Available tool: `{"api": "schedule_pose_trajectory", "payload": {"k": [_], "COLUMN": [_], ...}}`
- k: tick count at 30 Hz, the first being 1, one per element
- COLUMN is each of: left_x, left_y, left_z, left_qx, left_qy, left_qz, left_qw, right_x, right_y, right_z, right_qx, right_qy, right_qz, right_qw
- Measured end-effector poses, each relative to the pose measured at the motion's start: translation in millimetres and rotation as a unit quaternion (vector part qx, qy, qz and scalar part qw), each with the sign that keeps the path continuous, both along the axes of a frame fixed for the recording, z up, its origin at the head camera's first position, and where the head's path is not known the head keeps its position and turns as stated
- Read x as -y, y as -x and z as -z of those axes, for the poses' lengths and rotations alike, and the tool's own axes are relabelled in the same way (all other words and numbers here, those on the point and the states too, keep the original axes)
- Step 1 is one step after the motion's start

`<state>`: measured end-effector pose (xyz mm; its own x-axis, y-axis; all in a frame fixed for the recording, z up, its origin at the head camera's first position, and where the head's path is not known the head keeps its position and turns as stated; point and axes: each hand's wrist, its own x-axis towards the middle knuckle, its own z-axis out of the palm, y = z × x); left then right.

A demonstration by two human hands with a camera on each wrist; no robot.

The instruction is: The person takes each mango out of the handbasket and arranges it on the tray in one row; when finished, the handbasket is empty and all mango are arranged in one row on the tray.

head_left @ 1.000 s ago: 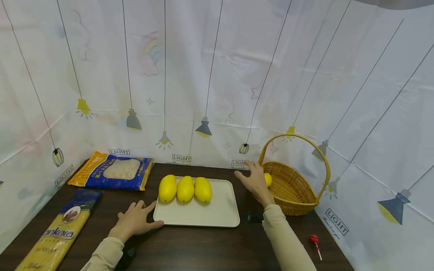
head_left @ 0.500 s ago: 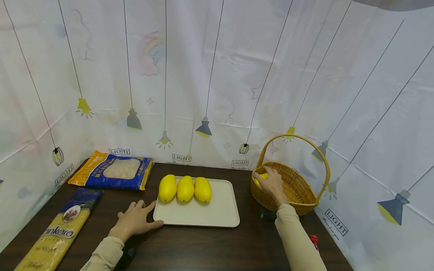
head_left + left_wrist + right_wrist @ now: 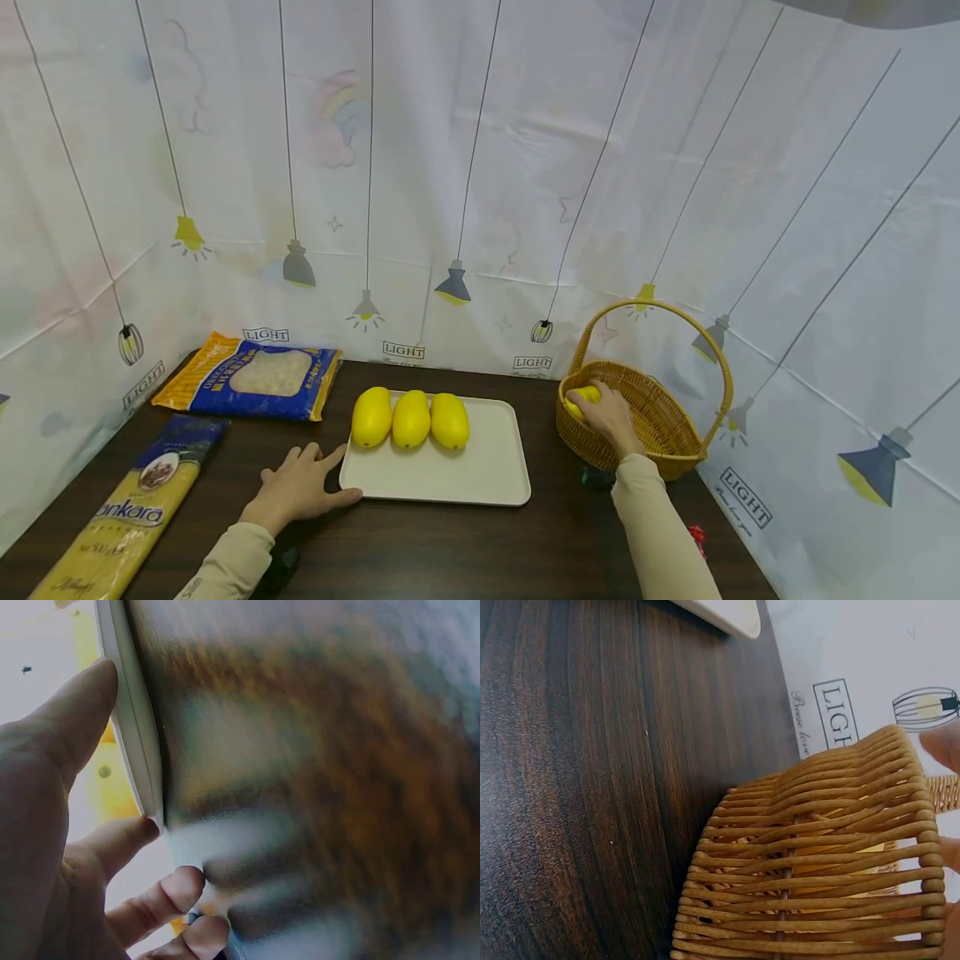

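Observation:
Three yellow mangoes point(image 3: 411, 419) lie side by side along the back left of a white rectangular tray point(image 3: 480, 477). At that tray's front left corner is my left hand point(image 3: 296, 490), thumb and index finger spread and touching the rim, as the left wrist view also shows. My right hand point(image 3: 611, 414) reaches into a wicker basket point(image 3: 660, 412) and grips another yellow mango point(image 3: 583, 398) just inside its left wall. In the right wrist view the woven wall point(image 3: 817, 870) hides most of this mango, and only parts of the fingers point(image 3: 945, 746) show.
A blue and orange food bag point(image 3: 255, 379) lies at the back left, with a long yellow pasta packet point(image 3: 127, 517) in front of it. The basket's tall handle point(image 3: 652, 303) arches over its opening. A red lollipop point(image 3: 697, 537) lies at the right, partly behind the sleeve.
My right hand has moved right and down from above the basket's left rim into the basket and taken hold of the mango there. My left hand and the tray have stayed put.

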<state>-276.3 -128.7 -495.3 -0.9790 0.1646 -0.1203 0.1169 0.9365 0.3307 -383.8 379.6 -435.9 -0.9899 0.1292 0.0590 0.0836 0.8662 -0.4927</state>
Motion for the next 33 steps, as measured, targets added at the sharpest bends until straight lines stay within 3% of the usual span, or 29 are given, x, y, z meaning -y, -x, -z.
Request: {"api": "schedule_pose_trajectory", "payload": {"k": [9, 33], "left_x": [2.0, -0.3], "left_y": [1.5, 2.5], "left_z": [1.3, 1.3], "left_qx": [0.005, 0.0], "left_qy": [0.0, 0.002], "left_qz": [-0.002, -0.009], "left_qw": [1.0, 1.0], "right_x": [-3, -10], "right_y": [5.3, 15.4], "right_z": [2.7, 8.9], "right_qx": [0.047, 0.077], "right_qy": [0.005, -0.024], "right_qz": [-0.005, -0.043], "right_qw": [0.9989, 0.9958]}}
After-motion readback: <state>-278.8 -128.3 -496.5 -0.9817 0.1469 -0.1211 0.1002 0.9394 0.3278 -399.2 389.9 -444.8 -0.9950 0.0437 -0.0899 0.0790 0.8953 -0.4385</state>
